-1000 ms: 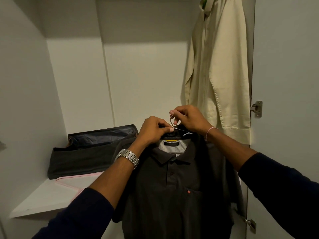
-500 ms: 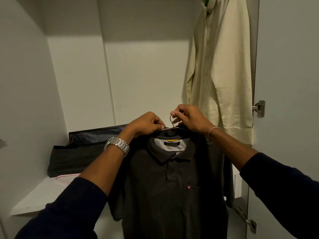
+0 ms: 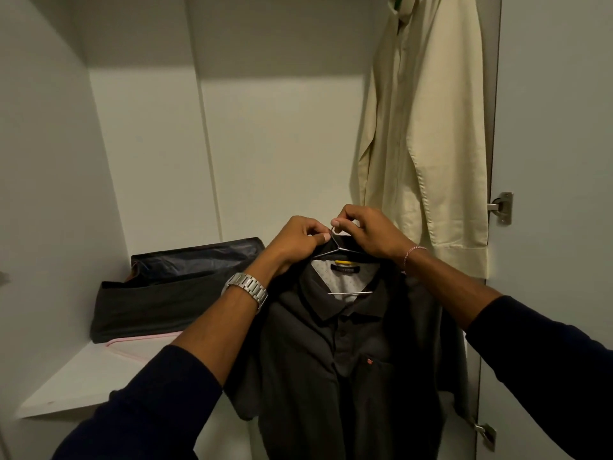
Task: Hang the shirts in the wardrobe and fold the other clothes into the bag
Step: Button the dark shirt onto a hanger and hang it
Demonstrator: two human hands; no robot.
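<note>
Dark polo shirt (image 3: 345,360) on wire hanger (image 3: 338,249), cream shirt (image 3: 428,134) hanging beside, bag (image 3: 172,293) left

hands (image 3: 335,242) pinching hanger (image 3: 338,249), dark polo (image 3: 335,353)

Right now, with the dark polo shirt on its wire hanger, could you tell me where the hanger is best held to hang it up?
Probably by the hook of the wire hanger, from above, with one hand. The hook stands clear above the collar of the dark polo shirt, while the shoulders are covered by cloth. The right hand already pinches the hook; the left hand holds the hanger's shoulder at the collar.
</note>
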